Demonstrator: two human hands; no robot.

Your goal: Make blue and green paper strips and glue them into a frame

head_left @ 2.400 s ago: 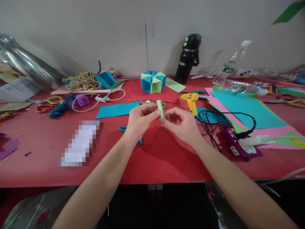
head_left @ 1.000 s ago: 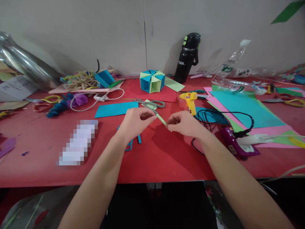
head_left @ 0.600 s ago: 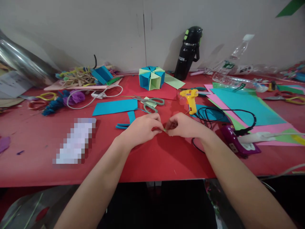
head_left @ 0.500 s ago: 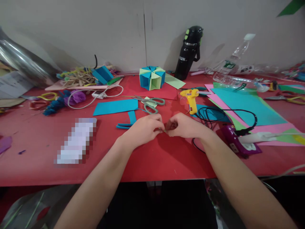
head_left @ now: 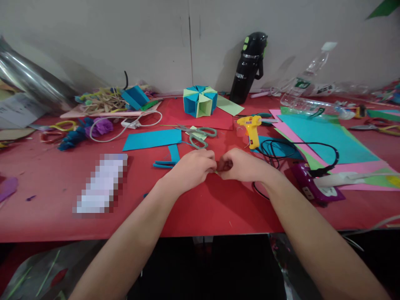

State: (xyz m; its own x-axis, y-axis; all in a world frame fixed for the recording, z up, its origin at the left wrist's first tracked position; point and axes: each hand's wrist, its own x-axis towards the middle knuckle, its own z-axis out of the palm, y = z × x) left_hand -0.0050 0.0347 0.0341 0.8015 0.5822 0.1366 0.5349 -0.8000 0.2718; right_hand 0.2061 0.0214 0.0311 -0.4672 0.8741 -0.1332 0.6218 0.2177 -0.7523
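My left hand (head_left: 198,168) and my right hand (head_left: 236,165) meet over the red tabletop (head_left: 215,212), fingertips pinched together. Between them is a tiny greenish piece (head_left: 216,171), mostly hidden by the fingers; I cannot make out what it is. Just beyond my left hand lie grey-green scissors (head_left: 200,137), a blue paper sheet (head_left: 151,139) and folded blue strips (head_left: 164,164). A yellow glue gun (head_left: 251,130) rests beyond my right hand. Farther back sits a blue and pale green folded paper ring (head_left: 200,102).
A blurred phone (head_left: 101,183) lies at left. At right are a purple power strip (head_left: 315,183) with black cable, stacked coloured paper (head_left: 328,135) and a plastic bottle (head_left: 303,83). A black flask (head_left: 248,68) leans at the wall. Craft sticks (head_left: 104,100) are heaped back left.
My fingertips have come slightly closer together around the small piece. The whole view has shifted very slightly.
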